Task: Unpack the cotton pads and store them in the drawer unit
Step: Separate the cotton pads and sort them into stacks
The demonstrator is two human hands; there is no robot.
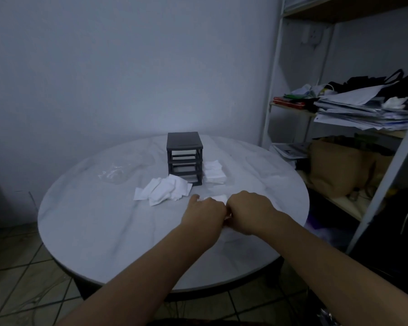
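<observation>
The single camera rides on my head, facing forward and down over the round table (85,231), close enough that my left hand (204,214) and right hand (250,211) meet just below mid-frame (wide lens, edges bowed). The wall (127,67) fills the top; a shelf rack (275,74) stands at right.

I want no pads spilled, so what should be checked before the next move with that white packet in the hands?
1. Grip: left hand and right hand both hold the white packet: ok.
2. Packet opened: hidden by the hands: cannot tell.
3. Drawer unit upright on the table: ok.
4. Drawers in their slots: the slots look like open frames: cannot tell.
5. Loose pads tidy: a scattered heap before the unit: not ok.
</observation>
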